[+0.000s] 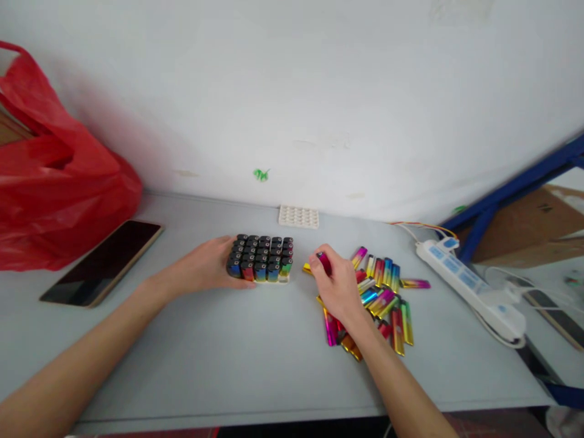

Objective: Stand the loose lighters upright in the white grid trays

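My left hand (pixel 207 265) is wrapped round the left side of a block of upright lighters, its thumb along the front. The lighters (pixel 261 258) have black tops and shiny coloured bodies, and stand in close rows in a white holder (pixel 283 280). One spot at the holder's front right corner has no lighter. To the right of the holder and apart from it, my right hand (pixel 336 281) is closed on a lighter (pixel 323 261) with a dark magenta end showing. Under and beside that hand lies a loose heap of shiny multicoloured lighters (pixel 382 299).
A white perforated tray (pixel 298 217) lies by the wall. At left are a phone (pixel 103 263) and a red plastic bag (pixel 59 182). A power strip (pixel 469 289) with cables, a blue metal frame (pixel 515 188) and a cardboard box (pixel 524 228) occupy the right.
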